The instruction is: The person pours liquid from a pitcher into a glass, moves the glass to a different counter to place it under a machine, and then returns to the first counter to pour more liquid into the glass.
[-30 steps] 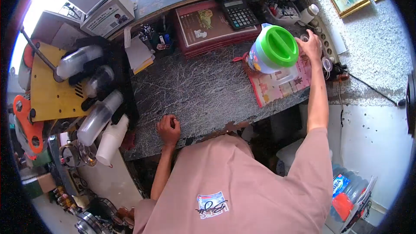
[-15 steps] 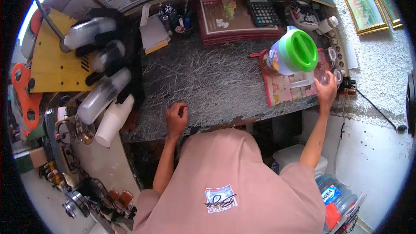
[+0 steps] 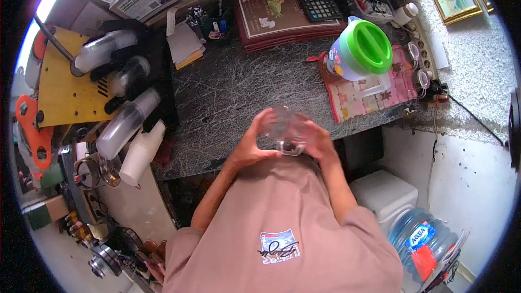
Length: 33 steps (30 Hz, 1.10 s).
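A clear glass mug is between my two hands, just over the front edge of the dark counter. Its handle points toward my body. My left hand grips the mug's left side, thumb low by the handle and fingers around the far side. On the other side, my right hand is closed round the mug, slightly smeared by motion. To the right stands a plastic pitcher with a green lid, on a pink patterned cloth. Two more clear glass mugs sit at the cloth's right edge.
Stacked dark red folders and a calculator lie at the back. Plastic cups in a yellow-sided holder and paper cups jut in from the left. A water jug stands low on the right, near a cable.
My right hand has brought the glass mug from beside the pitcher to the counter's front middle. My left hand, earlier loosely curled near the edge, has moved right and taken hold of it.
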Tool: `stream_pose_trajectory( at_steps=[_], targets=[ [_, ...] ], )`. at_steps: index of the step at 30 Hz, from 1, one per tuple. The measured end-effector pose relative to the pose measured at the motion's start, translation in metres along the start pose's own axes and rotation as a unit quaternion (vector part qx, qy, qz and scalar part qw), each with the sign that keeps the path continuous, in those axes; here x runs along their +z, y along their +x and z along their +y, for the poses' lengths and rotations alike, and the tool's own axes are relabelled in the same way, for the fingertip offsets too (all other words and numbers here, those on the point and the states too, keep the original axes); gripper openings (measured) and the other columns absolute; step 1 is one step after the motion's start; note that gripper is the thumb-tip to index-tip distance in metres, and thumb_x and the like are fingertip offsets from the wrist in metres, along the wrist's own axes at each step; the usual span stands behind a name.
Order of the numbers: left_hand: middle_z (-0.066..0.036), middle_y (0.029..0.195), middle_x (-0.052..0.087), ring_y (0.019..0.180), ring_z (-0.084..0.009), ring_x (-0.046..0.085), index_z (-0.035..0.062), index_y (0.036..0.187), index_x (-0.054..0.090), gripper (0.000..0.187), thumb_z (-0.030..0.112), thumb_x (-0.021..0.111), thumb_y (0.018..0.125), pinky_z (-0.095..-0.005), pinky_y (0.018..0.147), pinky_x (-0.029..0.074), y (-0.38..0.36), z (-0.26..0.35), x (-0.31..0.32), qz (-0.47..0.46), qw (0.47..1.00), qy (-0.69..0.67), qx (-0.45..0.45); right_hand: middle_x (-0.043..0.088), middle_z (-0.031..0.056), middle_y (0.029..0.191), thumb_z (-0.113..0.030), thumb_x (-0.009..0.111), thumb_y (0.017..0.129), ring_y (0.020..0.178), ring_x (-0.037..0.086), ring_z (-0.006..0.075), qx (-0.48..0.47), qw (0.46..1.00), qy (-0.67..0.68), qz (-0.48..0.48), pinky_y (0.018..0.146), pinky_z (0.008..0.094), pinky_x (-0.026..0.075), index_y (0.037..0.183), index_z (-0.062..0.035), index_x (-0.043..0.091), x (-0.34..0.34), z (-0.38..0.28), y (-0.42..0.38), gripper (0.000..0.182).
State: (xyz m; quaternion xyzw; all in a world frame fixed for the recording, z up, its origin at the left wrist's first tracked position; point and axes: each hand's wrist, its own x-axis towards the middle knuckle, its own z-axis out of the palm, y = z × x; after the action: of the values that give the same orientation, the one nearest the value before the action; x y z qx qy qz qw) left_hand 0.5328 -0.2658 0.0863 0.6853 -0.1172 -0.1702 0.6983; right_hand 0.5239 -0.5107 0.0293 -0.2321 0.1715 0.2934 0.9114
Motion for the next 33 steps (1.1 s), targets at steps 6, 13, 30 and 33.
stream_pose_trajectory(
  at_steps=[6, 13, 30, 33],
  targets=[
    [-0.014, 0.143, 0.048, 0.137, -0.0270, 0.046, 0.0049, 0.151, 0.026, 0.117, 0.030, 0.097, 0.061, -0.0440, 0.114, 0.038, -0.002, 0.004, -0.034, 0.143, 0.976, -0.154, 0.051, 0.059, 0.0070, 0.137, -0.043, 0.052, 0.102, 0.121, 0.060, 0.0276, 0.089, 0.987, -0.004, -0.130, 0.094, 0.0406, 0.050, 0.140, -0.0097, 0.051, 0.072, 0.035, 0.081, 0.051],
    [-0.013, 0.134, 0.054, 0.127, -0.0261, 0.054, 0.0051, 0.141, 0.039, 0.083, 0.007, 0.084, 0.071, -0.0401, 0.109, 0.044, 0.006, 0.000, -0.049, 0.252, 0.957, 0.137, 0.043, 0.064, 0.0110, 0.121, -0.047, 0.064, 0.096, 0.107, 0.065, 0.0241, -0.079, 0.914, -0.391, 0.079, 0.087, 0.0362, 0.054, 0.133, -0.0087, 0.055, 0.074, 0.051, 0.104, 0.054],
    [-0.016, 0.136, 0.053, 0.127, -0.0282, 0.054, 0.0044, 0.143, 0.038, 0.080, 0.009, 0.083, 0.077, -0.0417, 0.108, 0.045, 0.013, -0.033, -0.064, 0.323, 0.935, 0.132, 0.070, 0.062, 0.0104, 0.103, -0.039, 0.063, 0.099, 0.081, 0.059, 0.0165, -0.620, 0.498, -0.441, 0.417, 0.072, 0.0317, 0.047, 0.146, 0.0000, 0.037, 0.078, -0.142, -0.004, 0.066],
    [-0.017, 0.138, 0.051, 0.129, -0.0292, 0.052, 0.0045, 0.144, 0.035, 0.084, 0.011, 0.085, 0.077, -0.0422, 0.109, 0.044, 0.013, -0.034, -0.065, 0.313, 0.939, 0.128, 0.061, 0.047, -0.0024, 0.062, -0.038, 0.071, 0.095, 0.053, 0.041, 0.0063, -0.580, 0.649, -0.387, 0.305, 0.053, 0.0237, 0.031, 0.150, 0.0010, 0.040, 0.081, -0.153, 0.001, 0.075]
  ],
)
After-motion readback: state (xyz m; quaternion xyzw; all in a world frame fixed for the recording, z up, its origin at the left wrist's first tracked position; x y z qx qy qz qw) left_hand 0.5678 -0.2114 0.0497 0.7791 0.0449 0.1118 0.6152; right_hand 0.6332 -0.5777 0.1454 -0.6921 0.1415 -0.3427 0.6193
